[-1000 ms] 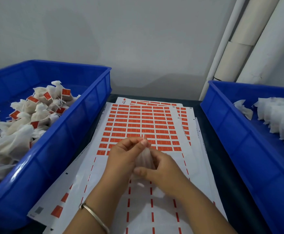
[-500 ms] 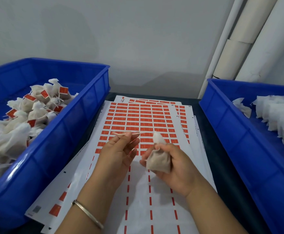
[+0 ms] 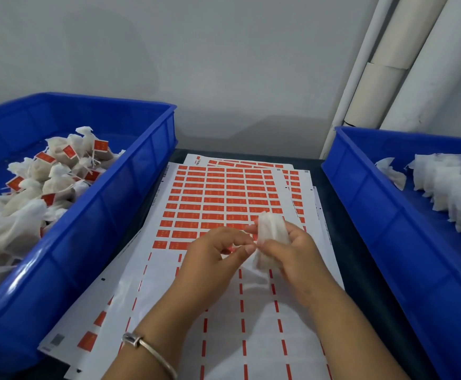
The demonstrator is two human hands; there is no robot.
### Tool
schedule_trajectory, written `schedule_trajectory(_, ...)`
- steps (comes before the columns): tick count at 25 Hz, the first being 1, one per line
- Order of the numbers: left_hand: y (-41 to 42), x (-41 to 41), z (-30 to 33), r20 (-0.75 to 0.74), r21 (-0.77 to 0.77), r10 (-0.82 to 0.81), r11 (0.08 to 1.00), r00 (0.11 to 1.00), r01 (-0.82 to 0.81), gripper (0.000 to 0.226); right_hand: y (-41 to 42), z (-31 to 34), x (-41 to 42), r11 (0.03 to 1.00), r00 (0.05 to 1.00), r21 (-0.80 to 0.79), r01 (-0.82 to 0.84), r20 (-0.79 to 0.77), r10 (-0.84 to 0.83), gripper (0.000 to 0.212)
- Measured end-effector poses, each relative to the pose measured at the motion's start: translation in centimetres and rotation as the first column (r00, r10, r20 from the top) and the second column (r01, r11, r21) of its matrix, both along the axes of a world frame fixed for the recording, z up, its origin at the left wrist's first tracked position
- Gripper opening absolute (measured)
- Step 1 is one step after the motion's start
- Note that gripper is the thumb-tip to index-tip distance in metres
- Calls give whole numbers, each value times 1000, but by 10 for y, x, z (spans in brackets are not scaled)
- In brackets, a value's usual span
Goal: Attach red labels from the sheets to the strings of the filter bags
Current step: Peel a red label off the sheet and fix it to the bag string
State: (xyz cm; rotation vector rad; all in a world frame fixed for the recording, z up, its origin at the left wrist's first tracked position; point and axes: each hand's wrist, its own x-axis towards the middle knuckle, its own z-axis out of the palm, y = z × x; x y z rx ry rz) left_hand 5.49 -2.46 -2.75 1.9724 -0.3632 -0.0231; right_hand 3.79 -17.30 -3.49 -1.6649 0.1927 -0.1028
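Observation:
My right hand [image 3: 298, 259] grips a white filter bag [image 3: 272, 231] upright above the label sheets, fingers curled round its body. My left hand [image 3: 210, 264] sits just left of it, thumb and forefinger pinched together against the bag's side, where its thin string runs; the string itself is barely visible. Beneath both hands lies the top sheet of red labels [image 3: 224, 198]. Its far half is full of labels; its near half is peeled, with only thin red strips left.
A blue bin [image 3: 130, 171] on the left holds several bags with red labels [image 3: 45, 182]. A second blue bin [image 3: 374, 215] on the right holds unlabelled white bags [image 3: 448, 187]. More sheets lie stacked under the top one. White pipes [image 3: 388, 78] stand at the back right.
My left hand, which held the string stretched out to the left, has moved right to the bag. My right hand has raised and turned the bag upright.

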Motion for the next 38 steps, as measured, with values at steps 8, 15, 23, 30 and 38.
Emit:
schedule_trajectory(8, 1, 0, -3, 84, -10, -32, 999, 996, 33, 20, 8, -2, -6, 883, 925, -277, -379, -86, 370, 24)
schedule_trajectory(15, -4, 1, -6, -52, -130, 106, 985, 993, -112, 14, 16, -3, -7, 917, 942, -251, -311, 46, 332, 20)
schedule_trajectory(23, -6, 7, -12, -366, -266, 198, 914, 909, -306, 22, 25, -13, -7, 865, 937, -503, 7, 304, 169, 23)
schedule_trajectory(30, -3, 10, -10, -457, -291, 187, 892, 870, -345, 21, 33, -17, -7, 737, 879, -645, 200, 451, 157, 26)
schedule_trajectory(38, 4, 14, 0, -710, -602, -79, 583, 700, -545, 10, 22, -6, -1, 937, 976, -278, -211, -114, 186, 21)
